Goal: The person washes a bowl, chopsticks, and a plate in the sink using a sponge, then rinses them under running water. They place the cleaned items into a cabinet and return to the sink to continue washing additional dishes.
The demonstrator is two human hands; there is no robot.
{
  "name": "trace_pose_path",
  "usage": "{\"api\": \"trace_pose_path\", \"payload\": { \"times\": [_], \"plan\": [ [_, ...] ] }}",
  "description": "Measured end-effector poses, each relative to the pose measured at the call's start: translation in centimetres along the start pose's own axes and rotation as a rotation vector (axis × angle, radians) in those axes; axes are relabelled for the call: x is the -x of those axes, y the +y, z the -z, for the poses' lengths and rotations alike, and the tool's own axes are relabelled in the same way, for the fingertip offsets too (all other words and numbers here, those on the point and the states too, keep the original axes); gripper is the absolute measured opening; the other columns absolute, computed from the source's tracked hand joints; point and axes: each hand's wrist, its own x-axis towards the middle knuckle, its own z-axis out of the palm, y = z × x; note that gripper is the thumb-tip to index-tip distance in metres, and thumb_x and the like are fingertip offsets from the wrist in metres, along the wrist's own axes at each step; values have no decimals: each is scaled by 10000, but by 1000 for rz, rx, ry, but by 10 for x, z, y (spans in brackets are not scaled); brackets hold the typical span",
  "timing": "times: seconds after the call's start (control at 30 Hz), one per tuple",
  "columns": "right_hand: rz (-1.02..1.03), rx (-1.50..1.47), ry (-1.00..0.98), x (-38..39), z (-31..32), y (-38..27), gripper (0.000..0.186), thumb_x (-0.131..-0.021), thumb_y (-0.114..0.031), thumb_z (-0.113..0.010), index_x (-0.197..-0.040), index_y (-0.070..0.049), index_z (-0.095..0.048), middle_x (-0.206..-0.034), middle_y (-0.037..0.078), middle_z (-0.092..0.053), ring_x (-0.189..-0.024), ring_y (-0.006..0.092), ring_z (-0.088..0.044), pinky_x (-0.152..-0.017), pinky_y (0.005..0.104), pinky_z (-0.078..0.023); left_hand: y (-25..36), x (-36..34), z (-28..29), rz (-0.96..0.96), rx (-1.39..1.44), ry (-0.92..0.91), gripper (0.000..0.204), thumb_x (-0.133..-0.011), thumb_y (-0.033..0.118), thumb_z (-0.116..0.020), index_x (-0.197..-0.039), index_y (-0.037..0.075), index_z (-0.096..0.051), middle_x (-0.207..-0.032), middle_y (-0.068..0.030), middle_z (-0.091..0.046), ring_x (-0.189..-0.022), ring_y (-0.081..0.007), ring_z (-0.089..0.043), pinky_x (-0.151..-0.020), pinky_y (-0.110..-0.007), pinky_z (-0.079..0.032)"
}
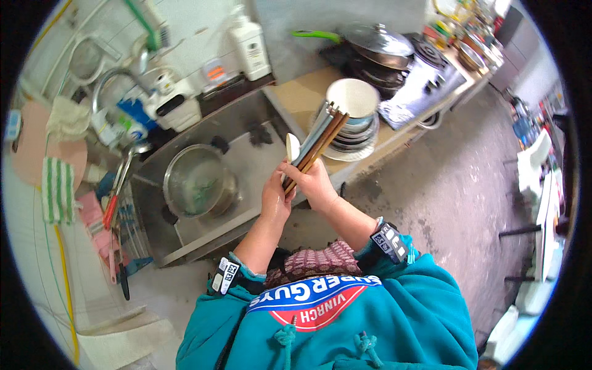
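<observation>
I grip a bundle of brown and pale grey chopsticks (pixel 324 142) with a white spoon (pixel 292 148) beside them, above the right rim of the steel sink (pixel 259 194). My left hand (pixel 277 196) is closed round the lower end of the bundle; my right hand (pixel 314 184) is closed on it just above and to the right. Behind the chopsticks, a stack of bowls and plates (pixel 354 145) stands on the counter. A steel basin (pixel 194 182) with water and something green in it sits in the sink, left of my hands.
A lidded pan (pixel 379 49) and tray (pixel 419 95) sit right along the counter (pixel 296 89). A pump bottle (pixel 250 49) stands behind the sink, a faucet (pixel 108 83) at its back left, utensils (pixel 114 209) left. Stools and furniture (pixel 533 179) line the floor's right.
</observation>
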Motion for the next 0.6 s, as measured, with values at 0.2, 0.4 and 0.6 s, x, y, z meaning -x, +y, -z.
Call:
{"api": "trace_pose_path", "payload": {
  "times": [0.2,0.4,0.6],
  "plan": [
    [79,18,25,47,101,-35,189,-778,-143,-682,-898,-45,-573,-845,15,-594,-774,98,-558,-678,248,-459,-53,1,-65,65,-327,-134,305,-946,315,-374,-1047,77,-536,-704,34,-490,-504,-50,-382,-417,-194,-285],
    [165,70,421,102,165,-39,188,-801,-153,-659,-920,-35,-576,-797,14,-602,-672,73,-557,-542,216,-469,-105,-9,-116,83,-667,-483,364,-942,354,-377,-1153,92,-513,-719,19,-543,-506,-45,-429,-420,-186,-295],
    [328,-128,945,212,244,-35,218,-797,-181,-655,-948,-49,-570,-853,16,-591,-758,116,-579,-607,235,-469,-205,18,-194,314,-647,-1049,299,-957,295,-372,-1058,49,-509,-827,-56,-575,-643,-119,-553,-513,-212,-399]
  ]
}}
